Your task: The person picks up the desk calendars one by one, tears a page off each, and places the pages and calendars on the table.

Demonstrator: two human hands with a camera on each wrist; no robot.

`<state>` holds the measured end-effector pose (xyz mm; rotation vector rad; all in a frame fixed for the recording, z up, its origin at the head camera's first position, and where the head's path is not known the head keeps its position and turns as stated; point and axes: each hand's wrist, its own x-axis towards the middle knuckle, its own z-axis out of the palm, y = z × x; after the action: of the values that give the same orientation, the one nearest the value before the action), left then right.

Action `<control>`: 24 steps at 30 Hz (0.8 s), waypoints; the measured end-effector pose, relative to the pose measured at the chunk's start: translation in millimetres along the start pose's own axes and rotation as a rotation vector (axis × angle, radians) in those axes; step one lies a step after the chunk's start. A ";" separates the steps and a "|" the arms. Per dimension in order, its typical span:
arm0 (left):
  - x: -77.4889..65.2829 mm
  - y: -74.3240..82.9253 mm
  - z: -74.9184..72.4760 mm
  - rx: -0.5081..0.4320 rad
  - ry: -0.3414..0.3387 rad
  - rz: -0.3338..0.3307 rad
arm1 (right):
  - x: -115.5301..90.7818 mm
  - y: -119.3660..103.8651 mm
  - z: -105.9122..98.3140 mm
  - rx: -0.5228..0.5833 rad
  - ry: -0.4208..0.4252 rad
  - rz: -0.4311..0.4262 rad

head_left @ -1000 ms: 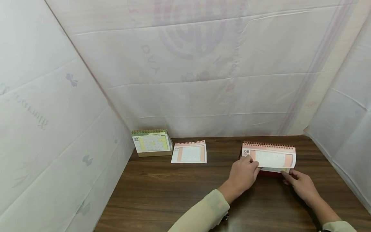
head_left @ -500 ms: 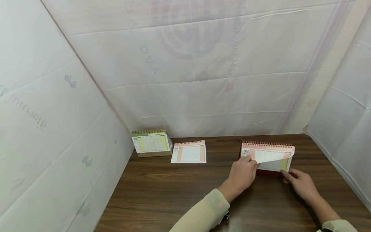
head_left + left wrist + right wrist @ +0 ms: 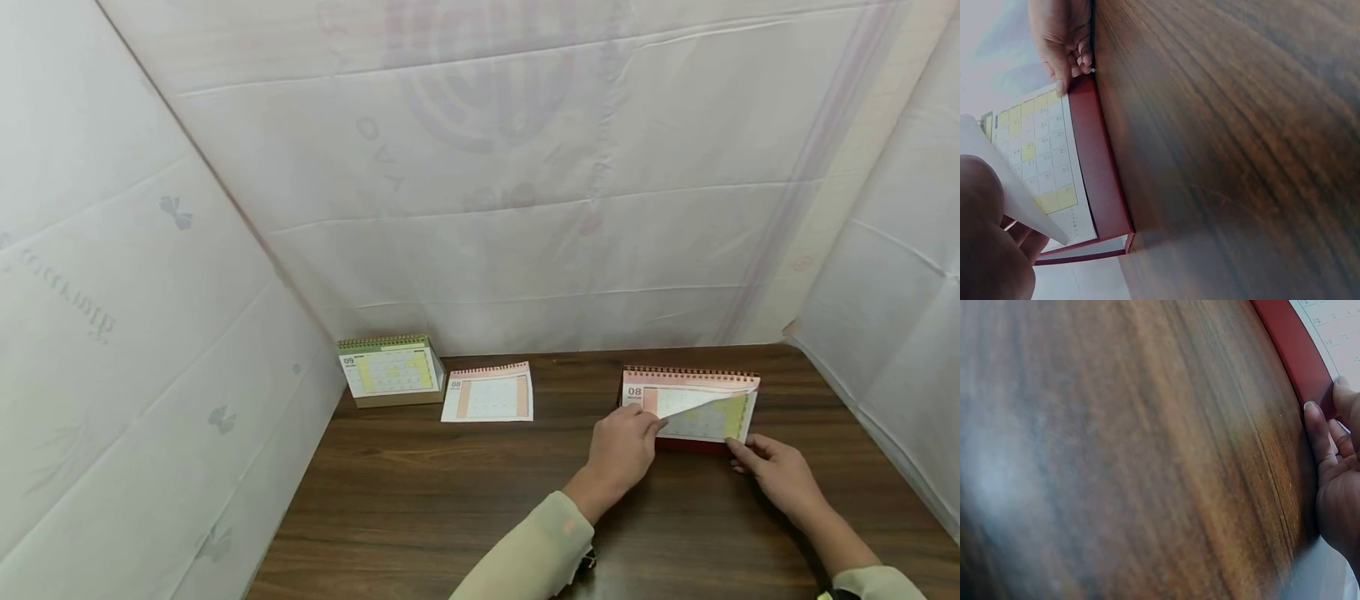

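Note:
On the right of the table stands a desk calendar (image 3: 690,378) with a dark red base and a spiral along its top. My left hand (image 3: 622,446) pinches the lower left of its pink 08 page (image 3: 660,401). That page is pulled diagonally, its right side lifted, exposing a yellow-marked page (image 3: 716,421) beneath. In the left wrist view, the lifted page (image 3: 1019,194) runs between thumb and fingers. My right hand (image 3: 780,475) grips the calendar's lower right corner. Its thumb presses the under page by the red base (image 3: 1297,353), and the other fingers curl at the base's end.
Left of the calendar, a loose pink 08 page (image 3: 491,398) with a ragged top edge lies on the brown wooden table (image 3: 450,500). A green-topped 09 desk calendar (image 3: 393,371) stands beside it. White sheeting (image 3: 465,250) walls the back and both sides.
The right side of the pink page has lifted and folded leftward, uncovering more of the yellow-marked page. My left hand has shifted slightly left with it; my right hand stays at the corner.

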<state>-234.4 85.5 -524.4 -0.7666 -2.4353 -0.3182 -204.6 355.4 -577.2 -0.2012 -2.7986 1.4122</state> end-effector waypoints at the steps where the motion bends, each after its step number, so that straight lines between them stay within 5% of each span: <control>1: 0.0 -0.1 0.7 -0.006 0.003 -0.002 | 0.1 0.3 -0.2 -0.003 0.001 0.000; 19: 8.3 -7.6 10.2 -0.294 0.022 -0.174 | 0.5 -0.9 -0.3 -0.010 -0.003 0.011; 24: 11.3 -10.2 12.5 -0.370 -0.019 -0.267 | 0.0 0.8 -0.7 -0.017 -0.005 0.013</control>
<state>-253.5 87.1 -528.7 -0.5907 -2.5305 -0.8874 -204.4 356.4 -577.4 -0.2167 -2.8191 1.3934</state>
